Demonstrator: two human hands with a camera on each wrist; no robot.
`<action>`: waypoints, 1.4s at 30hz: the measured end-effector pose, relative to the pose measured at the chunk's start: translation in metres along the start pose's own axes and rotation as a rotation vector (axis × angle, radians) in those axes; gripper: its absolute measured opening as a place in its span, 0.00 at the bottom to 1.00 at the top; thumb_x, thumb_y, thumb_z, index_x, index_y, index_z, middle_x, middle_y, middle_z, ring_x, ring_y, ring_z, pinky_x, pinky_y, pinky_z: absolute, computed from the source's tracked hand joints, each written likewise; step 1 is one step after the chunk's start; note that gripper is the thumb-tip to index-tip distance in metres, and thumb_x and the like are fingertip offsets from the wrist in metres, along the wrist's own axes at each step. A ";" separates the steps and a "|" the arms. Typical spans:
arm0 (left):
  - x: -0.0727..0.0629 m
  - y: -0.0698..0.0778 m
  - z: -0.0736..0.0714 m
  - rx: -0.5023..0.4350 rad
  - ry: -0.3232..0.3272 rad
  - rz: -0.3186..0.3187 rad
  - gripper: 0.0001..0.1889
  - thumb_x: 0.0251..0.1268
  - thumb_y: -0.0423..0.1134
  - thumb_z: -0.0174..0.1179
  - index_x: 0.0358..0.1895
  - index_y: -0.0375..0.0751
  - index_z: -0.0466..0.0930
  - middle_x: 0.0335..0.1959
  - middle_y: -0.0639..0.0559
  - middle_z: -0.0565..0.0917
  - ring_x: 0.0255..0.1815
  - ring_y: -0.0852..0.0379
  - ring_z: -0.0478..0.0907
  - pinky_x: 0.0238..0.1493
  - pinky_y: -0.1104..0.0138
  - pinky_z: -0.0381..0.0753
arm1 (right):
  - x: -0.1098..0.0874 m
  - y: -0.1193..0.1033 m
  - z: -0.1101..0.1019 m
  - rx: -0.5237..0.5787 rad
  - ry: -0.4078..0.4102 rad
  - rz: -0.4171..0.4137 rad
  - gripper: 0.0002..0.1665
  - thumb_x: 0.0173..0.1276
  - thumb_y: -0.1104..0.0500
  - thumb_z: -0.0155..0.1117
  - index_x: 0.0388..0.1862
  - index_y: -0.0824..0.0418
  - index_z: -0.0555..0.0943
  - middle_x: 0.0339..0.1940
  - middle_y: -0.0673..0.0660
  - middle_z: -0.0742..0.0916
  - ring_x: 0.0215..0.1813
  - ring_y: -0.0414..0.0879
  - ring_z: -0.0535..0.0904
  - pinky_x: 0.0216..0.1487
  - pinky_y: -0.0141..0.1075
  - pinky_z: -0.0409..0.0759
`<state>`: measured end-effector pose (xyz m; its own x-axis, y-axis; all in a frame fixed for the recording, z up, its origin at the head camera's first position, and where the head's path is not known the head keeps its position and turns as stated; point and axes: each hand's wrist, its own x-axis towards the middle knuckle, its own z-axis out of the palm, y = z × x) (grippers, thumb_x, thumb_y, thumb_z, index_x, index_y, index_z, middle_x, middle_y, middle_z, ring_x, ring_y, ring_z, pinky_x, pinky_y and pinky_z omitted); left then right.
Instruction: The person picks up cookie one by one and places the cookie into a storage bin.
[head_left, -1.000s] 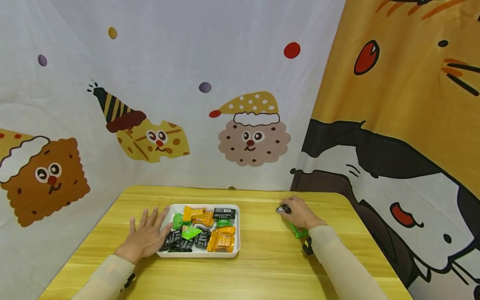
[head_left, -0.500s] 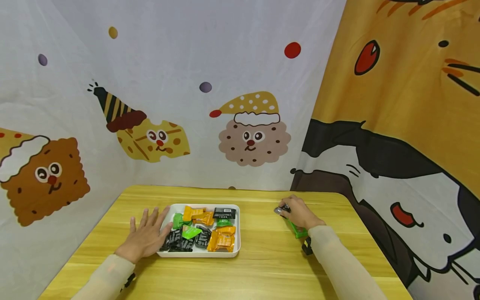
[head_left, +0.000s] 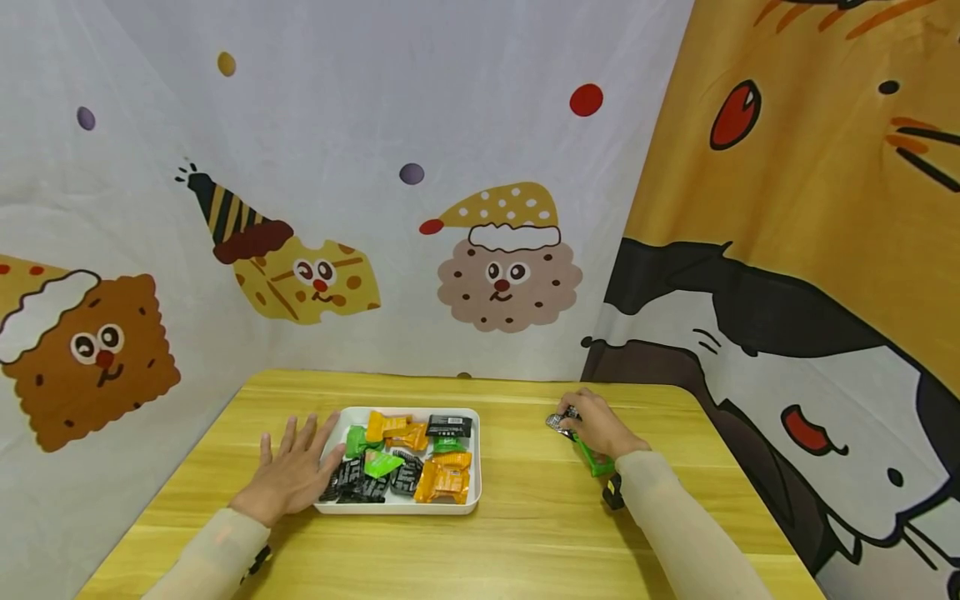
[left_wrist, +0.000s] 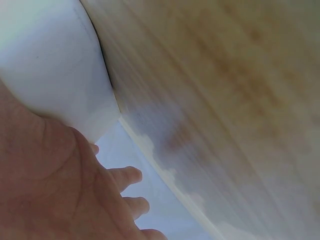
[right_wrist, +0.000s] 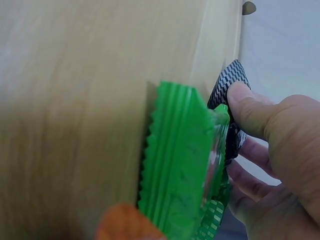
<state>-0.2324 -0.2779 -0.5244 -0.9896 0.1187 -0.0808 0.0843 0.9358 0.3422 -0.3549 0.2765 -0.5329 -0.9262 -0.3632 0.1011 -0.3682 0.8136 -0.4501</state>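
Observation:
My right hand [head_left: 597,427] pinches a small black snack packet with a silver-checked end [head_left: 557,422] over the right side of the table. In the right wrist view the thumb presses on the checked wrapper [right_wrist: 229,81]. A green snack packet [right_wrist: 175,160] with a crimped edge lies right beside it, partly under the hand in the head view. My left hand [head_left: 291,471] has its fingers spread and rests along the left side of a white tray [head_left: 397,509]. In the left wrist view, the palm [left_wrist: 50,175] shows close to the tray's outer wall [left_wrist: 60,60].
The tray holds several wrapped snacks: orange packets [head_left: 442,482], black packets [head_left: 406,473] and green packets [head_left: 382,463]. An orange blurred shape [right_wrist: 127,224] shows low in the right wrist view. Behind the wooden table [head_left: 517,542] hangs a printed cloth [head_left: 337,125].
My right hand has shifted slightly left, and the black packet's silver end now reaches further left. More of the green packet shows. The left hand and tray have stayed in place.

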 end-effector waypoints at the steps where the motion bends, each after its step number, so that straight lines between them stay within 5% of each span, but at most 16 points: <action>1: 0.000 0.000 0.000 0.000 -0.001 -0.001 0.41 0.99 0.66 0.37 1.00 0.49 0.45 0.98 0.24 0.44 0.97 0.14 0.33 0.87 0.13 0.25 | 0.000 0.000 0.000 -0.001 0.002 -0.005 0.06 0.84 0.62 0.75 0.55 0.55 0.89 0.57 0.59 0.87 0.59 0.54 0.87 0.64 0.55 0.91; 22: -0.003 -0.003 -0.001 0.007 0.001 -0.003 0.41 0.99 0.66 0.36 1.00 0.49 0.45 0.97 0.24 0.44 0.96 0.14 0.33 0.87 0.13 0.25 | 0.007 -0.011 0.001 -0.051 0.047 -0.086 0.07 0.85 0.61 0.74 0.57 0.53 0.91 0.58 0.57 0.91 0.55 0.49 0.87 0.55 0.47 0.91; 42: -0.001 -0.001 0.001 0.007 0.040 0.009 0.42 0.98 0.66 0.40 0.99 0.48 0.48 0.97 0.24 0.46 0.97 0.14 0.35 0.87 0.12 0.27 | 0.006 -0.044 0.007 -0.065 0.113 -0.210 0.07 0.85 0.62 0.75 0.56 0.56 0.93 0.65 0.62 0.94 0.63 0.57 0.93 0.58 0.48 0.96</action>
<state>-0.2318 -0.2781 -0.5255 -0.9926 0.1145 -0.0403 0.0944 0.9371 0.3360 -0.3432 0.2353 -0.5183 -0.8306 -0.4775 0.2865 -0.5547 0.7544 -0.3508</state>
